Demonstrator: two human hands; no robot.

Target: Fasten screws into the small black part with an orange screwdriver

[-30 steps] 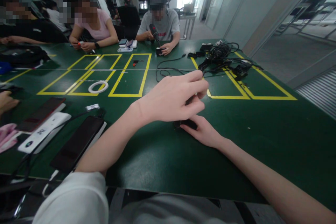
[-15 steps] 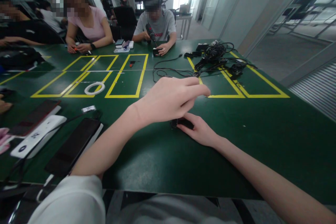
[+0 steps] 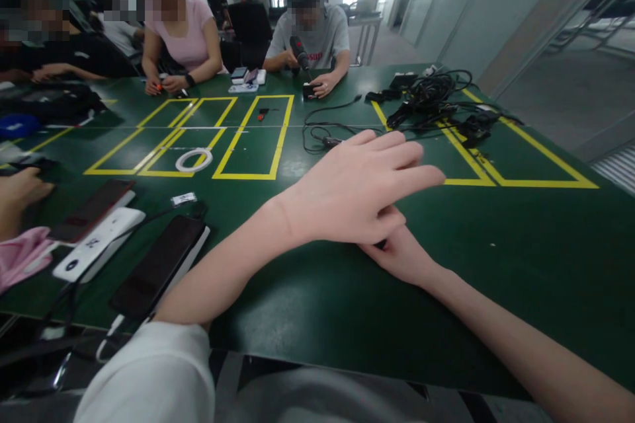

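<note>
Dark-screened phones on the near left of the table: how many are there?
2: the nearer phone beside the wearer's left forearm, and the farther phone just beyond the white device. The forearm may hide more.

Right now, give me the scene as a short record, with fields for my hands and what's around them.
Left hand: back upward, fingers apart, partly hiding the right hand
Right hand: beside a small dark object, mostly hidden; grip unclear
Surface: dark green table with yellow lines
To the left: black-screened phone; white oblong device beyond it
Farther left: flat white ring over a yellow line
Far right: tangle of black cables
Across: co-worker in grey shirt pointing a dark power tool downward
</note>
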